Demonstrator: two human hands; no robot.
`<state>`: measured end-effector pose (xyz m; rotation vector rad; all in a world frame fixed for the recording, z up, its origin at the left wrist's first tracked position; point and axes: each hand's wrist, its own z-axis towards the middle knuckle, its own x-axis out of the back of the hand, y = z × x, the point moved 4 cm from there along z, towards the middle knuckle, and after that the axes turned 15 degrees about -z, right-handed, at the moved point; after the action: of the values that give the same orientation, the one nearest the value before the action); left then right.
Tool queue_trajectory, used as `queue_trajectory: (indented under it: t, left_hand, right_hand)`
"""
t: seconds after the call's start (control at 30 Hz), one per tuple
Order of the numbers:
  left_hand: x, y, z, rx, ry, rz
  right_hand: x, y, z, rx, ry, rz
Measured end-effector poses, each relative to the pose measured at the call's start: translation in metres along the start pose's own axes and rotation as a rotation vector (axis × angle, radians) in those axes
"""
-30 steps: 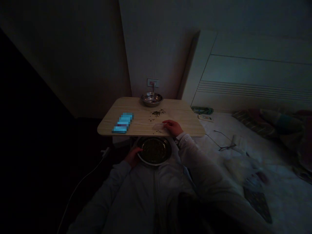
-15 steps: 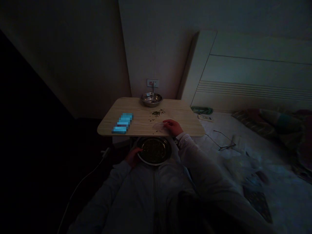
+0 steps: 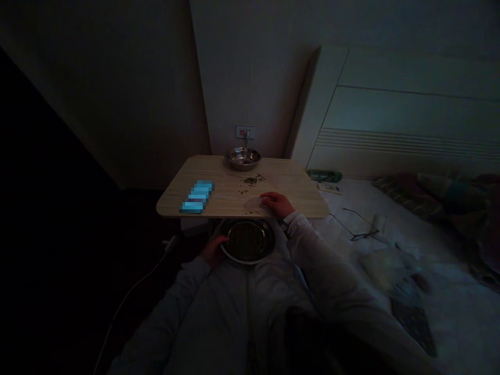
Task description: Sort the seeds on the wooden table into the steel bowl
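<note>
On my lap rests a wide metal basin with a dark layer of small grains inside. My left hand is closed on its left rim, thumb over the edge. Above the near right part of a small wooden table, my right hand pinches a thin, translucent, rounded piece that looks like plastic; its exact kind is too dim to tell. Small dark green grains lie scattered on the tabletop beyond that hand. A few more sit by the near edge, close to the piece.
A shiny metal bowl stands at the table's back edge, below a wall socket. A blurred-out phone lies on the left. Eyeglasses and a plastic bag are on the bed at right. A white cable runs along the floor.
Hardly anything differs. The right hand and its translucent piece have shifted very slightly on the table; the left hand stays on the basin rim.
</note>
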<state>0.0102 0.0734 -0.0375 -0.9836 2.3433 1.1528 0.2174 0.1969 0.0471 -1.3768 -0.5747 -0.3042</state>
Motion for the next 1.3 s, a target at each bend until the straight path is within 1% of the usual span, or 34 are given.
queue_trajectory:
  t: [0.2, 0.4, 0.57, 0.73, 1.03, 1.2, 1.23, 1.3]
  left_hand:
    - [-0.002, 0.000, 0.000, -0.004, -0.034, -0.033]
    - [-0.001, 0.001, 0.000, -0.013, -0.006, -0.011]
    - [-0.001, 0.000, 0.001, 0.015, -0.045, -0.016]
    - [0.000, 0.000, 0.000, 0.022, -0.007, 0.004]
    - [0.002, 0.000, 0.001, -0.009, -0.012, 0.000]
    - [0.001, 0.000, 0.001, -0.010, -0.015, 0.000]
    - [0.001, 0.000, 0.001, -0.016, -0.011, 0.001]
    - [0.001, 0.000, 0.001, -0.019, -0.005, 0.007]
  right_hand:
    - [0.000, 0.003, 0.001, 0.000, -0.007, -0.001]
    - [-0.002, 0.004, 0.002, 0.009, -0.054, 0.033]
    - [-0.002, 0.003, 0.001, 0.016, -0.073, 0.051]
    - [-0.003, 0.002, 0.000, 0.028, -0.107, 0.078]
    - [-0.004, 0.003, 0.000, 0.046, -0.147, 0.074]
    - [-0.002, 0.002, -0.001, 0.032, -0.103, 0.133]
    - [0.000, 0.002, 0.000, 0.032, -0.066, 0.151]
    - [0.007, 0.006, 0.003, 0.012, 0.067, 0.189]
